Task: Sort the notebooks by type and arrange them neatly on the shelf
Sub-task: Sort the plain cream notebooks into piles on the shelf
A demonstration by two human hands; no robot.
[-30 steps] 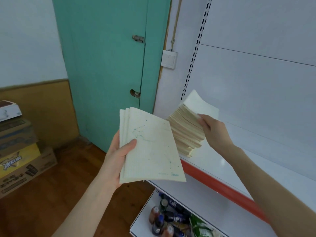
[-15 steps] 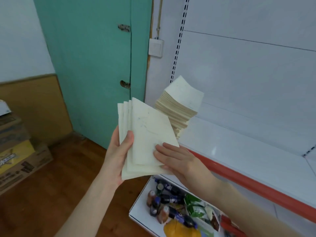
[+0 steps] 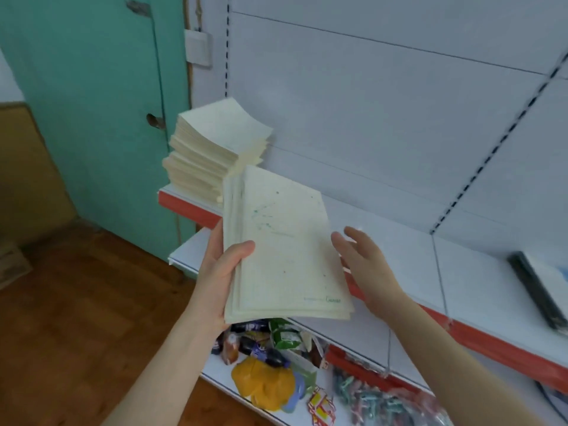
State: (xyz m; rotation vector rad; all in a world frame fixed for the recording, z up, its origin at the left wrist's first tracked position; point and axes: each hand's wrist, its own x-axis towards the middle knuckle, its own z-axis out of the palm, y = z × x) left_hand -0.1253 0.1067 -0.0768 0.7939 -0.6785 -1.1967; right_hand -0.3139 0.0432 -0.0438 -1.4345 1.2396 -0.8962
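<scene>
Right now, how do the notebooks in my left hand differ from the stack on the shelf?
The held notebooks are a thin bundle; the shelf stack is far taller. The held notebooks are gripped by the left hand, tilted; the shelf stack rests on the shelf. Both are cream.

soft, even, slightly cool light fills my view, and shadows are faint. my right hand (image 3: 365, 265) is smeared with motion blur, while the notebooks (image 3: 285, 256) stay fairly sharp. the shelf (image 3: 461, 272) and its slotted rails bow toward the right edge, where detail turns mushy.
</scene>
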